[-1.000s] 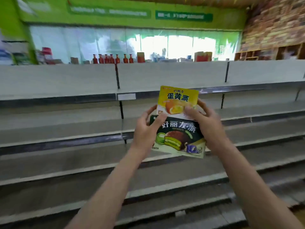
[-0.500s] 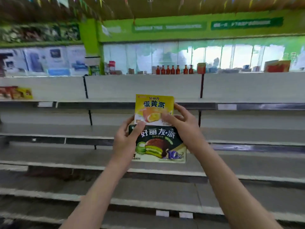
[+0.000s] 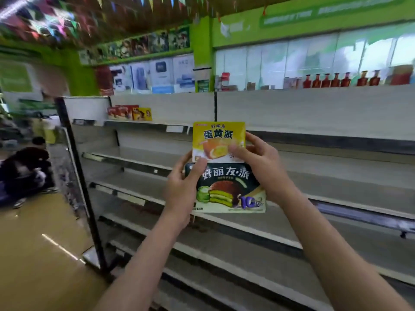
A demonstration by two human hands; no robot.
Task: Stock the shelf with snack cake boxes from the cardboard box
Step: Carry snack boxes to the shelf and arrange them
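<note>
Landmark: the grey shelf unit [image 3: 314, 221], tiers running across the view.

Left of the shelf unit, on the tan floor [image 3: 40, 254]: a crouching person [image 3: 24, 169] in dark clothes, blurred. The unit's black end post [image 3: 78, 176] stands between that person and the tiers.

Top tier, far left end: a short row of red and yellow boxes [image 3: 130, 112], standing upright against the back panel. Print too blurred to read.

In front of the shelf unit, at mid height of the tiers: two snack cake boxes held up in the air, faces toward the camera, touching no tier. Yellow box [image 3: 219, 136] above, dark green box [image 3: 229, 189] below; the lower edge of the yellow one overlaps or meets the top edge of the green one, cannot tell which.

Left hand [image 3: 183, 187]: grasps the left edge of the pair, thumb pressed across the front where the two boxes meet, fingers behind and hidden.

Right hand [image 3: 260, 167]: grasps the right side, thumb on the yellow box's front, fingers curled round the right edge behind both boxes.

On top of the shelf unit, toward the right: a row of red bottles [image 3: 336, 79] before a pale window wall.
</note>
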